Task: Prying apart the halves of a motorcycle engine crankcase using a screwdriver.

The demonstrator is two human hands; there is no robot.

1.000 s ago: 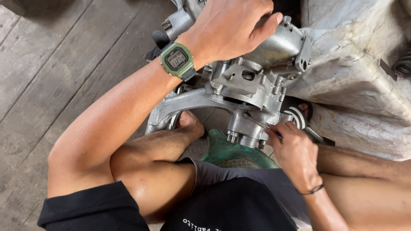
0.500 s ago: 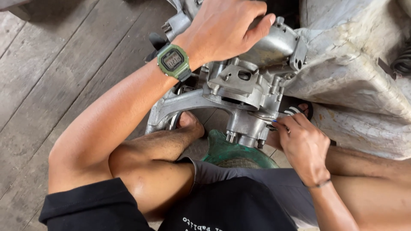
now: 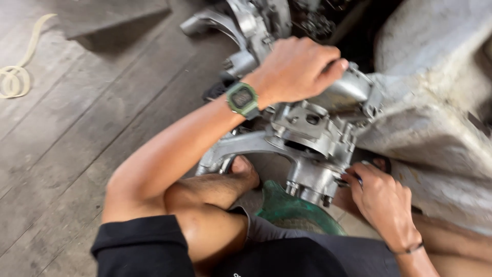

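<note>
Since the earlier frames the view has been swung up and leftward, so that more plank floor and a pale coiled strap are now seen, while the right hand has been slid closer under the casting. The silver engine casing is kept braced on the floor between the seated person's bare foot and a grey tarpaulin, above a green basin. The casing is shown still assembled; any fastener at its lower corner appears not yet removed, though blur hides the detail. The left hand, wristwatch up, is clamped over the casing's top with the elbow bent outward. The right hand's fingers are curled around a small part or tool at the lower edge; which cannot be told.
</note>
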